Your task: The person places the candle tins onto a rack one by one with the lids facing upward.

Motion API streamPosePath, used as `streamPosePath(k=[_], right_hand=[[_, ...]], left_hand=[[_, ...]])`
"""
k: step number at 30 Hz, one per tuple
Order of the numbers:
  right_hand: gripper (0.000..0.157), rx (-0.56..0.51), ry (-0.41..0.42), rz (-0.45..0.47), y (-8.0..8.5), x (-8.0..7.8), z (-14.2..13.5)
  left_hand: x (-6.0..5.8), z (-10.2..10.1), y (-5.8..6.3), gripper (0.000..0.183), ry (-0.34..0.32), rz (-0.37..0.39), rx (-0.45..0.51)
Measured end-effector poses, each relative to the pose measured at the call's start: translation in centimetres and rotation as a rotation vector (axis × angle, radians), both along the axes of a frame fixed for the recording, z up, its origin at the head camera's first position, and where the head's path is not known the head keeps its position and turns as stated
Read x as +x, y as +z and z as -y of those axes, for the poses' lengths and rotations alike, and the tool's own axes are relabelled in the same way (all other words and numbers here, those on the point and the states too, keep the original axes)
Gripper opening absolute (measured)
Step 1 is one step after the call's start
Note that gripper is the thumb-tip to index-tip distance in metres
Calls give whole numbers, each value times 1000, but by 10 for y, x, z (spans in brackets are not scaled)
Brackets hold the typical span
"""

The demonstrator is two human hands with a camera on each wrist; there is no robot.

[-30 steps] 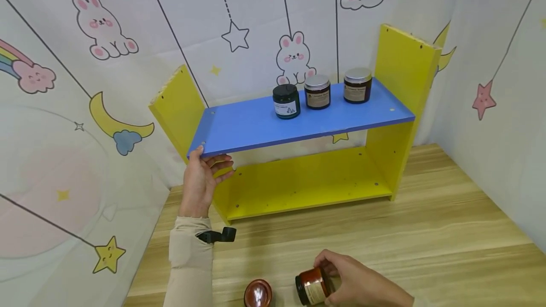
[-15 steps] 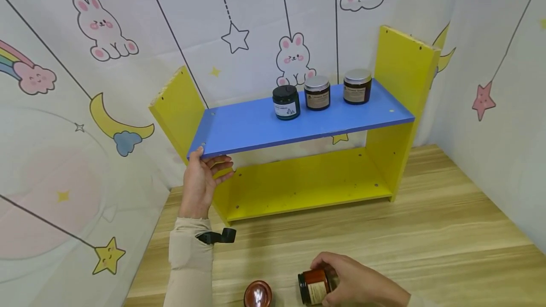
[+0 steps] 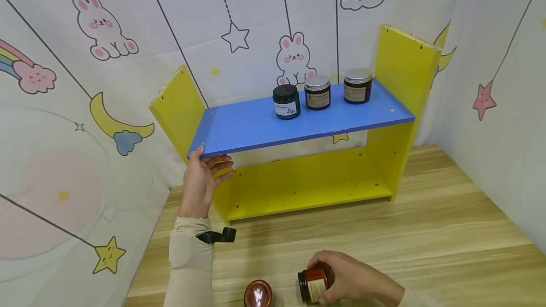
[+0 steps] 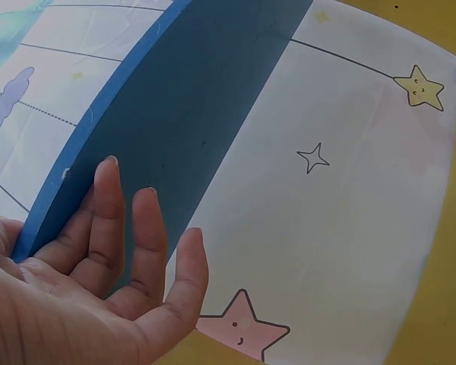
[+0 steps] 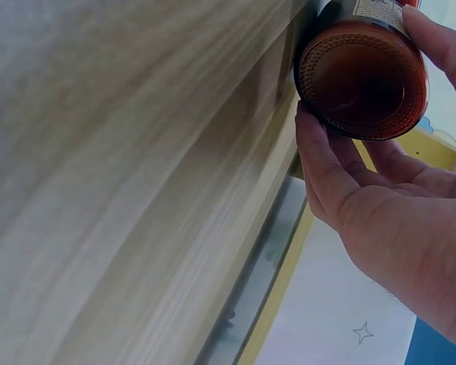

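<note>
My left hand grips the front left corner of the blue shelf board, thumb on top and fingers underneath. The left wrist view shows those fingers bent upward beside the board's underside. At the bottom of the head view, my right hand holds an amber glass jar with a black lid and cream label. The jar lies on its side, lid to the left; its ridged base faces the right wrist camera. Left of it, a second reddish-brown jar is partly cut off by the frame.
On the blue board stand a dark green jar and two brown jars with silver lids. Yellow side panels and a yellow bottom board frame the shelf. It stands on a wood-grain table against a cartoon-printed backdrop.
My right hand has shifted slightly left, and the amber jar in it has turned a little, its label now straighter. The left hand stays on the board.
</note>
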State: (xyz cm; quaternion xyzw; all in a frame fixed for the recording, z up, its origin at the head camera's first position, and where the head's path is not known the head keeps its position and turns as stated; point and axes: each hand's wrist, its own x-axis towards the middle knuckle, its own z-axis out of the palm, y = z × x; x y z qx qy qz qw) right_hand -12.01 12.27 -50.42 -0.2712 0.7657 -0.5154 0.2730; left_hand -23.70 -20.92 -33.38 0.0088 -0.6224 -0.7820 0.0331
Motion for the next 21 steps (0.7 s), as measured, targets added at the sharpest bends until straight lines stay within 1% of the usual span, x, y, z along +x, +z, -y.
streamPosePath(k=[6,11,17,21], right_hand=[[52,68,18,-70,2,-2,5],[52,110,20,-102,3,-3,8],[48,99,18,-128,3,-4,8],[48,91,14,-116,2,-3,8]], left_hand=[[0,0,0,50,3,-2,-4],[0,1,0,50,3,-5,-1],[-2,0,-1,49,0,-18,9],[-1,0,-1,49,0,-20,13]])
